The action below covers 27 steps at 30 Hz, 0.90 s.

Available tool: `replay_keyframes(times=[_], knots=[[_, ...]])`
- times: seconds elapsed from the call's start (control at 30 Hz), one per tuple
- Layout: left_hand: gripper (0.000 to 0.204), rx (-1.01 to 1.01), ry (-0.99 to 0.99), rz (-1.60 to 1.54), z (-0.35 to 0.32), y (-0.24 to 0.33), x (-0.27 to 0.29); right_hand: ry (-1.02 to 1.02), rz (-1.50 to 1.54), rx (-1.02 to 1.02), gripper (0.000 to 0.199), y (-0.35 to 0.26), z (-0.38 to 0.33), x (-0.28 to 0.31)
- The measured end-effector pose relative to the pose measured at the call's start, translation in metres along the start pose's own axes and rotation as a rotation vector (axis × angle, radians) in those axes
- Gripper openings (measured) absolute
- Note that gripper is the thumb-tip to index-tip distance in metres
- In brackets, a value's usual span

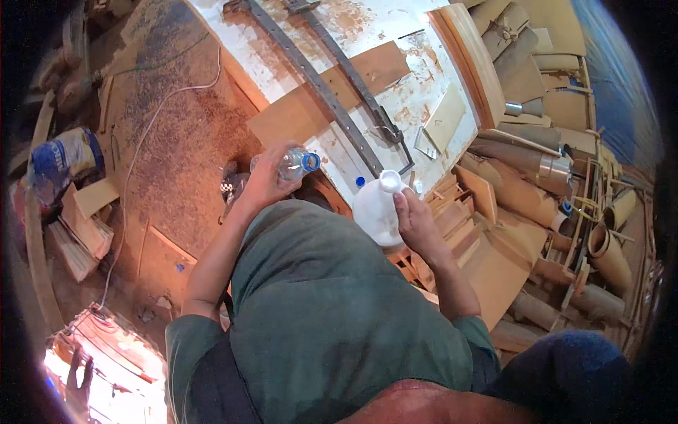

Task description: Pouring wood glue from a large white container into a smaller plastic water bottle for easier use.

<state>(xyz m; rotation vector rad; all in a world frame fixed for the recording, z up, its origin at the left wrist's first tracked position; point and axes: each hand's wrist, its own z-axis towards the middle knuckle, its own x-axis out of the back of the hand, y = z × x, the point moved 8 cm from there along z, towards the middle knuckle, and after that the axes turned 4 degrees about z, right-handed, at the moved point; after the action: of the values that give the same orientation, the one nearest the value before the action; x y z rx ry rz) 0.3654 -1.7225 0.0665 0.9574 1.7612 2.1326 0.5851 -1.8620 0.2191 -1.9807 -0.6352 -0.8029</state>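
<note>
Clear bottle [291,165] and white jug [373,214] by the near edge of the table [326,151]
The left hand [270,181] grips the bottle, tipped right; the right hand [418,222] clasps the jug. The bottle looks uncapped; further tilt could cause a spill.

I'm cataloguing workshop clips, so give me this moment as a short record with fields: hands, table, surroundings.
Left hand: holding a clear plastic bottle
Right hand: holding a white jug
Table: white, marked top; dark metal bars lying across a brown board; small blue cap
Right side: brown tubes
Left side: blue-and-pale sack
</note>
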Motion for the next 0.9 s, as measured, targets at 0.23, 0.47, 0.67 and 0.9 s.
replay_keyframes(times=[0.23,0.47,0.67,0.9], knots=[[0.063,-0.041,0.114,0.047,-0.014,-0.025,0.021,-0.179,-0.284,0.041,0.029,-0.048,0.032,-0.058],[0.069,-0.033,0.069,0.029,-0.028,-0.046,0.04,-0.257,-0.415,0.095,0.032,-0.098,0.049,-0.095],[0.071,-0.022,0.111,0.093,-0.035,-0.061,0.063,-0.316,-0.485,0.024,0.032,-0.131,0.057,-0.121],[0.071,-0.104,0.146,0.082,-0.033,-0.076,0.078,-0.319,-0.578,-0.019,0.032,-0.157,0.066,-0.142]])
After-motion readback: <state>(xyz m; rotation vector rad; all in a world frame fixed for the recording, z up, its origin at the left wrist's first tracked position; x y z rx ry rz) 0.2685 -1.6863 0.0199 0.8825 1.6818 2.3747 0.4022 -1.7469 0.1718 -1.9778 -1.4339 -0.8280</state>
